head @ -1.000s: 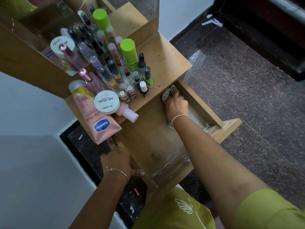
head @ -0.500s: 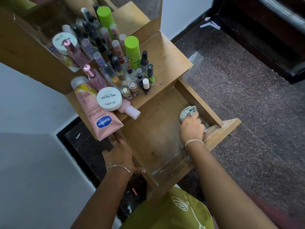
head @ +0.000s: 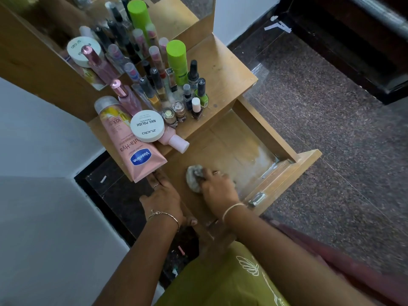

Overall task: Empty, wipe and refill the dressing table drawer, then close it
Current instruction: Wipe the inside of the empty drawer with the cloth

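Note:
The wooden drawer (head: 268, 131) stands pulled out from the dressing table, and its floor is bare. My right hand (head: 217, 188) presses a crumpled grey cloth (head: 194, 177) onto the drawer floor near its left side. My left hand (head: 164, 198) grips the drawer's left wall, thumb hooked over the near corner. On the table top (head: 223, 69) stand the cosmetics: a pink Vaseline tube (head: 132, 149), a white nail polish tub (head: 147, 126), a green spray can (head: 176, 58) and several nail polish bottles (head: 199, 93).
A mirror (head: 106, 25) behind the table top reflects the bottles. A metal catch (head: 256, 198) sits on the drawer front. Dark speckled floor (head: 320, 107) lies to the right, a white wall (head: 44, 140) to the left. My green garment (head: 220, 279) is at the bottom.
My right hand has swept the cloth from the drawer's far inner corner, along the right side, over to the near left. The left hand has stayed on the drawer's left wall.

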### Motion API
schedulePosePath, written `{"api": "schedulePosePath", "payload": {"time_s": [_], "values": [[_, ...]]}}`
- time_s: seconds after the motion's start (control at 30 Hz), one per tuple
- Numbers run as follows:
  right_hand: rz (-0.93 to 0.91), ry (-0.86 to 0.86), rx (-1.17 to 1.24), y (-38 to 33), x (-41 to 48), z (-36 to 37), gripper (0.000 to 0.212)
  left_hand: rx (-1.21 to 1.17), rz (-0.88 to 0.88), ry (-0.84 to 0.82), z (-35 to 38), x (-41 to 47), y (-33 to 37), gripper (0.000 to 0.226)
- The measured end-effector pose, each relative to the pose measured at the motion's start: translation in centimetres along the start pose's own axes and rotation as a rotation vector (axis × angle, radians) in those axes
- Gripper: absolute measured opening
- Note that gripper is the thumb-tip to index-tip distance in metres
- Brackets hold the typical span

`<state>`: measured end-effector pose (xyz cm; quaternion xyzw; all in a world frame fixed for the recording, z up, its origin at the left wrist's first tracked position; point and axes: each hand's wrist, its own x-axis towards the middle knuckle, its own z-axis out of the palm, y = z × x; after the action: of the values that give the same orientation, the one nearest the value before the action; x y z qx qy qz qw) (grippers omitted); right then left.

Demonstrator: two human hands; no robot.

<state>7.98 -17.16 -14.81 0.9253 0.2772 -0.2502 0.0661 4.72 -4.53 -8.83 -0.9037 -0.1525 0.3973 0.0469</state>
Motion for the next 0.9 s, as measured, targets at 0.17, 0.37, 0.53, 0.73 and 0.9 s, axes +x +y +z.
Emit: {"api": "schedulePosePath", "payload": {"time_s": [0.17, 0.37, 0.53, 0.73, 0.9], "values": [[0.337, 0.047, -0.03, 9.0, 0.7, -1.3, 0.037, -0.03, 0.014, 0.013, 0.2, -0.2, -0.4, 0.154], [0.345, 0.092, 0.036, 6.2, 1.3, -0.5, 0.03, -0.048, 0.028, 0.032, 0.4, -0.3, -0.5, 0.153], [0.037, 0.005, 0.18, -1.4, 0.7, -0.4, 0.031, -0.069, 0.033, 0.027, 0.3, -0.2, -0.6, 0.152], [-0.39, -0.136, -0.017, 0.9, -0.4, -1.0, 0.033, -0.122, 0.045, 0.009, 0.1, -0.6, -0.5, 0.154], [-0.595, -0.231, -0.229, 4.7, -1.6, -0.2, 0.036, -0.101, 0.062, 0.005, -0.1, -0.6, -0.5, 0.159]]}}
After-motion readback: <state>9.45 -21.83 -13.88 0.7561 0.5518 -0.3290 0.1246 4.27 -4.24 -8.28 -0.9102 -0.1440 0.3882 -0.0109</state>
